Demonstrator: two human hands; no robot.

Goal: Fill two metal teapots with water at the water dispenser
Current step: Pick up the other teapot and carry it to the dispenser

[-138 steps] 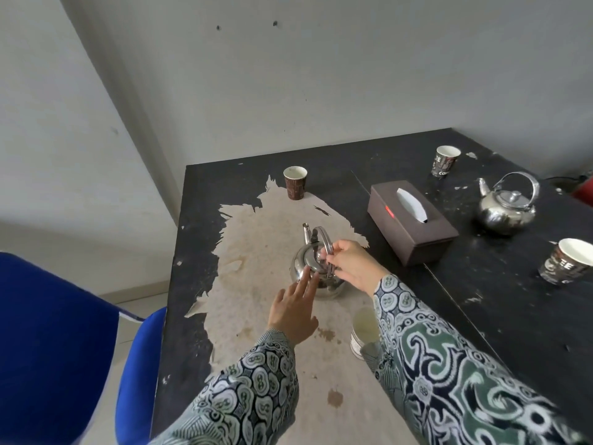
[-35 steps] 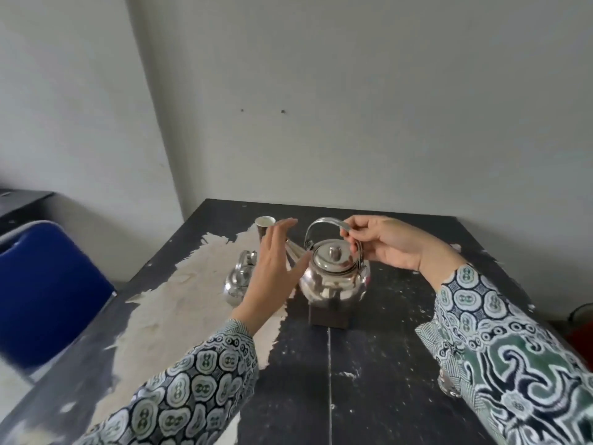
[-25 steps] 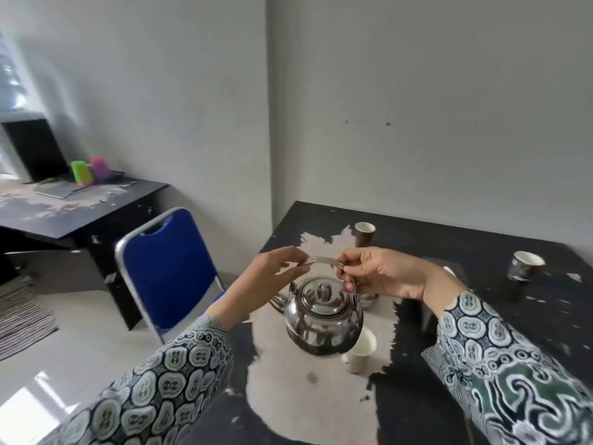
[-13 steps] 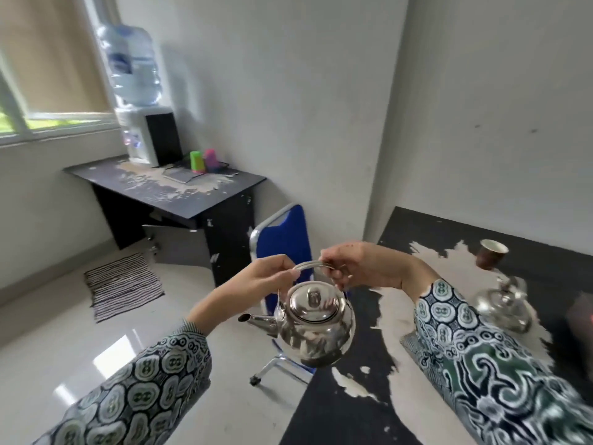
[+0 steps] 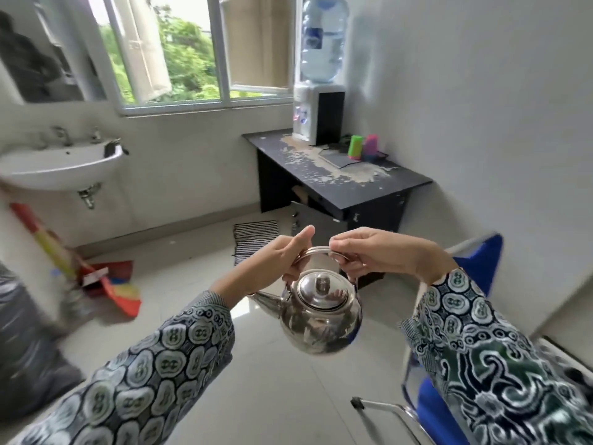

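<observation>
A shiny metal teapot (image 5: 321, 319) with its lid on hangs in the air in front of me, spout pointing left. My left hand (image 5: 285, 261) grips the left side of its arched handle and my right hand (image 5: 372, 255) grips the right side. The water dispenser (image 5: 316, 114), white with a black side and a big blue bottle on top, stands at the far end of a black desk (image 5: 340, 175) against the right wall, well beyond the teapot. The second teapot is out of view.
A blue chair (image 5: 446, 396) stands close at my right. Green and pink cups (image 5: 362, 147) sit on the desk. A white sink (image 5: 61, 163) hangs on the left wall, with a colourful broom and dustpan (image 5: 96, 277) below. A striped mat (image 5: 253, 236) lies on the tiled floor.
I have turned left away from the black table, carrying the teapot in both hands. The dispenser, window and sink have come into view; the table and other teapot have left it.
</observation>
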